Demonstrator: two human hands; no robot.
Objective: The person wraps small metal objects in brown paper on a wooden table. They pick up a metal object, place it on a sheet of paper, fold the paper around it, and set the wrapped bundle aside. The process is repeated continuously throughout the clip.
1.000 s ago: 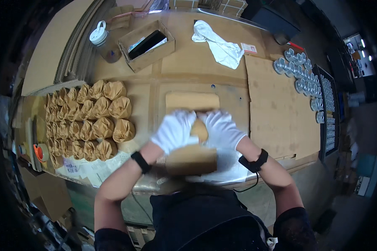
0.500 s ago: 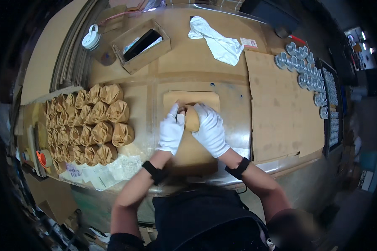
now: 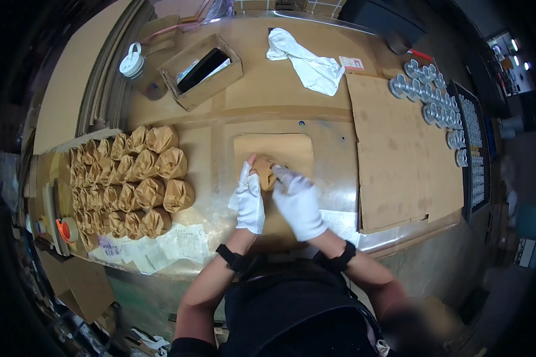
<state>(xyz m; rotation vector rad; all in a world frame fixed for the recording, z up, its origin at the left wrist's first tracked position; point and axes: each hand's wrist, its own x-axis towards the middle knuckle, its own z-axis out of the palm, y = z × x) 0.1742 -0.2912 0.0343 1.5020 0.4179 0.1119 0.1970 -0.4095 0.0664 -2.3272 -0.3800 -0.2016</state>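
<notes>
A small bundle in brown paper (image 3: 267,175) stands between my gloved hands over flat brown paper sheets (image 3: 274,143) at mid-table. What the paper wraps is hidden. My left hand (image 3: 249,199) grips the bundle from the left, its bare thumb and fingertip showing past the white glove. From the right, my right hand (image 3: 299,203) closes its fingers on the folded paper at the top; they are slightly blurred. Rows of similar paper-wrapped bundles (image 3: 171,163) with crumpled tops sit to the left.
At right, clear metal-looking pieces (image 3: 426,91) stand on a cardboard sheet (image 3: 405,160), beside a dark tray (image 3: 476,137) of more. A carton (image 3: 199,95) holding a black object, a white-lidded bottle (image 3: 132,64) and a white cloth (image 3: 312,68) lie farther back. Papers (image 3: 178,243) lie front left.
The bundle's paper now looks more creased and gathered at the top. My right hand has shifted down and toward me, its fingers now over the top; my left hand has dropped slightly nearer.
</notes>
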